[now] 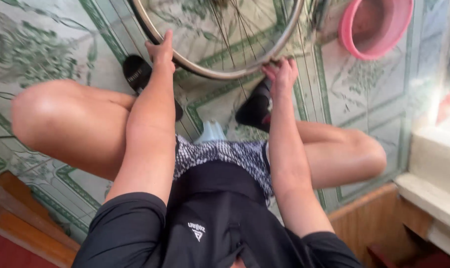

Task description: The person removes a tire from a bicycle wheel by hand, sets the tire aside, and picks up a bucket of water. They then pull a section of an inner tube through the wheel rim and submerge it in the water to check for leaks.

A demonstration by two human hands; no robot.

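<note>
— Where is the wheel (220,39)?
— On the floor (46,49) between your feet. Your left hand (160,52) and right hand (280,74) grip its rim, fingers closed.
— Next?
— Probably turn it slowly, steady grip.

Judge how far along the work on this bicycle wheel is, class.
Done: the wheel stands on the tiled floor, its metal rim bare where visible. In hand: left hand and right hand both hold the lower rim. Left: nothing shows any fitting or repair yet; a pink basin waits nearby.
</note>
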